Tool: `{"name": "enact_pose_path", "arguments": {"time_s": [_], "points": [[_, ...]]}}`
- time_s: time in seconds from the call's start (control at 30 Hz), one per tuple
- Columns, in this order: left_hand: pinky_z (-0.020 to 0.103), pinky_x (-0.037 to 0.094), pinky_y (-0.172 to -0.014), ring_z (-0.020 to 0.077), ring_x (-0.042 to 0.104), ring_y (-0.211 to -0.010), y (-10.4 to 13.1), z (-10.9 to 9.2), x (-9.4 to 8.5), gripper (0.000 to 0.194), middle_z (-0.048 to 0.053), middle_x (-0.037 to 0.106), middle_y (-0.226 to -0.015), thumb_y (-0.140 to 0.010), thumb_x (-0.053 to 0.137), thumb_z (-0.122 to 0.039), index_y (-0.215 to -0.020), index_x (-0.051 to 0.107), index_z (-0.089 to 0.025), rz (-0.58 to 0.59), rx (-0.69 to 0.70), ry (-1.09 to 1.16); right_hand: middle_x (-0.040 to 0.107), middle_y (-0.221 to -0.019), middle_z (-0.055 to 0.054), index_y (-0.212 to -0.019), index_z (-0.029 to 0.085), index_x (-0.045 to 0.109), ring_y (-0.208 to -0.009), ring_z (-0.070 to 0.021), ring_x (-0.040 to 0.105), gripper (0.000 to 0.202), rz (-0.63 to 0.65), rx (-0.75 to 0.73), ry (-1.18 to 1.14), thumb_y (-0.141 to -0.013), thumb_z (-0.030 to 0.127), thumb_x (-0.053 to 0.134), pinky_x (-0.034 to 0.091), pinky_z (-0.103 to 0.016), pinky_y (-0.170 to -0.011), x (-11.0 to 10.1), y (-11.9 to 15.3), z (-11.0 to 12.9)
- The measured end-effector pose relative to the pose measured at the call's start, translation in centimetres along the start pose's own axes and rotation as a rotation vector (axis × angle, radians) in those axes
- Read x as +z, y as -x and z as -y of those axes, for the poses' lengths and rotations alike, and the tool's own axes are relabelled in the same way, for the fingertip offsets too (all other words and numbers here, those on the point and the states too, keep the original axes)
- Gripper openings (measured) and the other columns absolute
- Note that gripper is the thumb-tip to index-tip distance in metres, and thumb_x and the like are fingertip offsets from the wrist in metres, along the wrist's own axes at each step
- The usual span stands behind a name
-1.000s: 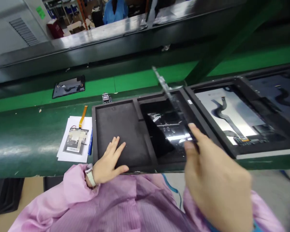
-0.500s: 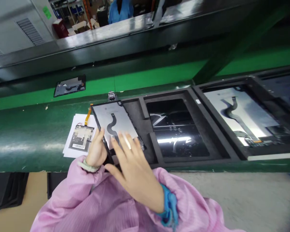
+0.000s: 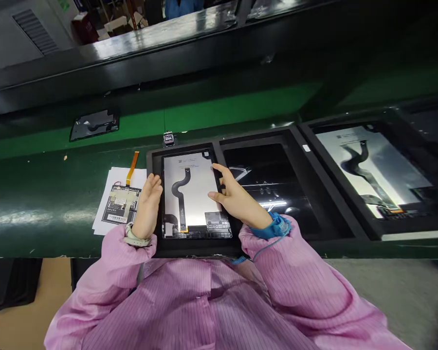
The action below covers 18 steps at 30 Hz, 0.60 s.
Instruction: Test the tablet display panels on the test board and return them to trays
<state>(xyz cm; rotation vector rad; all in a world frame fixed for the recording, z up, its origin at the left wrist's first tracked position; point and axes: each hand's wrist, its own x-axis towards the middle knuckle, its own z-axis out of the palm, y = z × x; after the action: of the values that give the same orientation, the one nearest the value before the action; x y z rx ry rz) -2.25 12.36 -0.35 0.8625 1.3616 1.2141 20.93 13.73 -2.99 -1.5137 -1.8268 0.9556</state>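
Observation:
A tablet screen panel (image 3: 200,189) lies back side up in a black foam tray (image 3: 155,160), a dark curved flex cable (image 3: 181,194) running down its silver back. Beside the panel's left edge is my left hand (image 3: 148,206), open, with fingers stretched upward. My right hand (image 3: 237,194) rests at the right edge, index finger and thumb spread over the silver back and the other fingers bent down by the rim. To the left, a small circuit board with a battery-like block (image 3: 121,204) and an orange ribbon cable (image 3: 132,167) lies on white paper (image 3: 100,214).
Right of the panel, a glossy black panel (image 3: 273,189) sits in the neighbouring foam compartment. Farther right is another silver-backed panel (image 3: 354,146). A smaller screen (image 3: 95,125) lies at the back left, and a small metallic item (image 3: 168,139) stands behind the tray on the green bench (image 3: 40,189).
The tilted tablet panel has come down flat into the foam tray. My left hand has come off its edge, and my right hand has moved from over the panel to its right edge.

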Motion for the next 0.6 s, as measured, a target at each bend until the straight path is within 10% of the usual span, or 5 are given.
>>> {"name": "enact_pose_path", "arguments": {"time_s": [0.23, 0.43, 0.6], "points": [[0.045, 0.039, -0.121, 0.0298, 0.053, -0.14, -4.7, -3.3, -4.7, 0.042, 0.015, 0.059, -0.143, -0.089, 0.06, -0.026, -0.13, 0.06, -0.02, -0.155, 0.558, -0.694, 0.062, -0.126, -0.017, -0.16, 0.014, 0.017, -0.102, -0.0272, 0.066, 0.08, 0.033, 0.119, -0.016, -0.087, 0.021, 0.05, 0.058, -0.047, -0.087, 1.1, 0.0, 0.6], [0.064, 0.038, -0.115, 0.0488, 0.047, -0.136, -10.9, -1.7, -7.3, 0.053, 0.03, 0.056, -0.137, -0.083, 0.066, -0.031, -0.13, 0.058, -0.007, -0.257, 0.316, -1.338, 0.057, -0.132, -0.029, -0.146, 0.003, 0.046, -0.115, -0.0399, 0.058, 0.053, -0.196, -0.071, 0.577, -0.094, 0.016, 0.046, 0.051, -0.061, -0.098, 0.7, 1.3, 3.4], [0.062, 0.044, -0.106, 0.0426, 0.058, -0.116, -12.1, -0.5, -8.1, 0.005, 0.019, 0.066, -0.106, -0.08, 0.061, -0.018, -0.085, 0.06, -0.019, -0.315, 0.387, -1.249, 0.06, -0.137, -0.027, -0.139, 0.001, 0.054, -0.129, -0.0407, 0.054, 0.05, 0.033, -0.264, 0.635, -0.098, 0.029, 0.055, 0.049, -0.057, -0.109, 0.7, -1.1, 5.3]]}}
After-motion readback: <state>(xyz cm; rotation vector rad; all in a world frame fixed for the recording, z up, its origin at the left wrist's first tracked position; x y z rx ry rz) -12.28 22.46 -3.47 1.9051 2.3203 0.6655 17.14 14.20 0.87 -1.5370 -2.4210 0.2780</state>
